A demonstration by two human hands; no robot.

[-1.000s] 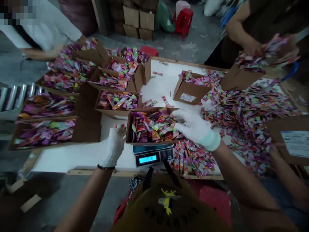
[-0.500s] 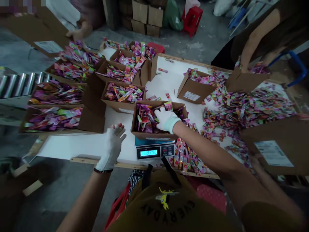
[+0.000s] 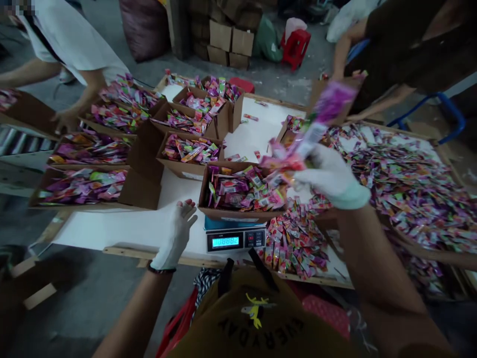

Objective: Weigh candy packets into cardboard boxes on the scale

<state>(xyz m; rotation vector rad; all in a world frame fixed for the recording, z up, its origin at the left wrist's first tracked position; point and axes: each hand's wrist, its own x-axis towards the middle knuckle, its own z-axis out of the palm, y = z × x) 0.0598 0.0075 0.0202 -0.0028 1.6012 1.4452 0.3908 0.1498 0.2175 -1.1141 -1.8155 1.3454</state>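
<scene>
A cardboard box [image 3: 238, 215] full of small colourful packets stands on a digital scale [image 3: 235, 239] with a lit display. Up and to the right of that box, my right hand [image 3: 330, 176], in a white glove, grips a bunch of packets [image 3: 303, 144], smeared by motion. My left hand [image 3: 176, 231], gloved with bare fingertips, hovers left of the scale and box; its fingers are stretched out and it holds nothing. Loose packets [image 3: 294, 238] are heaped right of the scale, below my right hand.
Several filled boxes [image 3: 145, 184] stand left and behind on the white table [image 3: 112, 223]. A large packet pile [image 3: 406, 179] covers the right side. One co-worker's hand [image 3: 67, 119] is by the left boxes; another person [image 3: 395, 54] stands far right. A roller conveyor [image 3: 26, 141] is at left.
My right hand has left the box on the scale, moving up and right with a bunch of packets. My left hand stays about where it was. The co-workers' boxes have moved.
</scene>
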